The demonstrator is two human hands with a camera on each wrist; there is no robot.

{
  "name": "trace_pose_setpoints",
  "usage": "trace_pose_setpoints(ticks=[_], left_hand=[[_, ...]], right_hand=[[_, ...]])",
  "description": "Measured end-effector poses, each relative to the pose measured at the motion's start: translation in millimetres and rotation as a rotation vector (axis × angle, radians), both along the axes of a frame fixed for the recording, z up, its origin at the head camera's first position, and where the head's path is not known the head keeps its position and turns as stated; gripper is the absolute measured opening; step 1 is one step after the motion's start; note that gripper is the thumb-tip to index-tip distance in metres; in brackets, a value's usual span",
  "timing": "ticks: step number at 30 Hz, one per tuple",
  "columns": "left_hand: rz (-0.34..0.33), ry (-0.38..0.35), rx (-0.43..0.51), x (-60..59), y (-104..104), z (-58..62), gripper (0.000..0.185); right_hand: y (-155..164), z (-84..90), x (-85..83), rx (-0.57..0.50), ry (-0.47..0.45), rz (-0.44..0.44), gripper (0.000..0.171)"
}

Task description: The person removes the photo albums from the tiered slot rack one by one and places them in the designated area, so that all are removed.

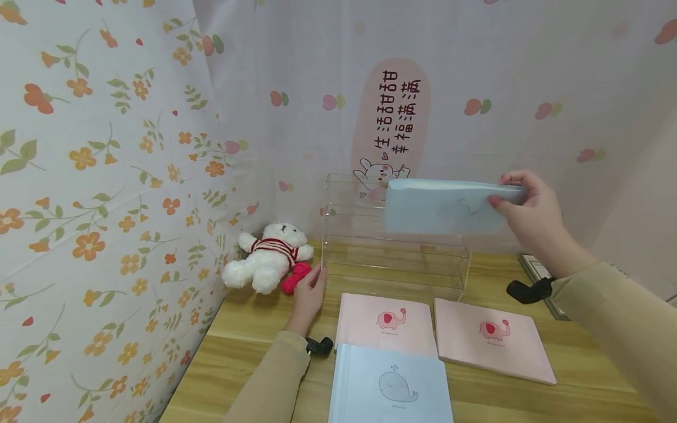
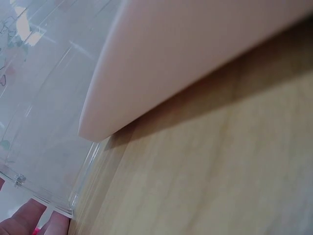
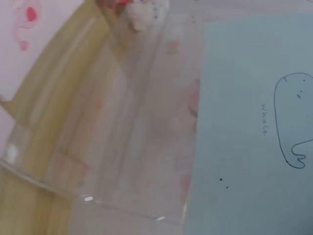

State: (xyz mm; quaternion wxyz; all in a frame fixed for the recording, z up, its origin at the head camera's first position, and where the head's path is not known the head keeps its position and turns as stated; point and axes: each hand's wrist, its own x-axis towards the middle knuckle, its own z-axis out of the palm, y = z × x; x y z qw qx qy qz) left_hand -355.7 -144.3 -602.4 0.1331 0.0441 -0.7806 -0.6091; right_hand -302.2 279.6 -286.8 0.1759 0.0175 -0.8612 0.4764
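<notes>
My right hand [image 1: 534,214] pinches the right end of a light blue whale book [image 1: 444,208], thumb on the near side, and holds it in the air before the upper tiers of a clear acrylic rack [image 1: 394,273]. The book's cover with a whale drawing [image 3: 291,122] fills the right of the right wrist view; that hand itself is out of sight there. Low on the rack's left side, my left hand [image 1: 308,296] touches the clear side panel. In the left wrist view its fingers [image 2: 57,223] lie against the panel's edge.
Two pink elephant books [image 1: 388,323] [image 1: 494,341] and another blue whale book [image 1: 391,385] lie before the rack on the wooden table [image 1: 233,346]. A white teddy bear [image 1: 270,258] and a red item [image 1: 296,277] are left; a dark-edged flat object [image 1: 534,267] lies right.
</notes>
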Motion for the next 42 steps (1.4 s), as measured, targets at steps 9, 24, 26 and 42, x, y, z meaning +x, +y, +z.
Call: trace_pose_setpoints(ticks=[9,24,26,42], left_hand=[[0.062,0.062,-0.104,24.7,3.6,31.2,0.043],[0.006,0.021,-0.037,-0.6,-2.8,-7.6,0.054],[0.005,0.021,-0.039,0.7,-2.0,-2.5,0.053],[0.004,0.089,-0.105,17.7,5.6,22.1,0.048]], right_hand=[[38.8,-55.0,41.2,0.186,-0.123,0.092,0.025],[111.7,-117.2,75.8,0.157,-0.302,0.397,0.017],[117.6,-124.6,77.5,0.128,-0.323,0.433,0.016],[159.3,-141.5,85.1,0.346,-0.492,0.573,0.023]])
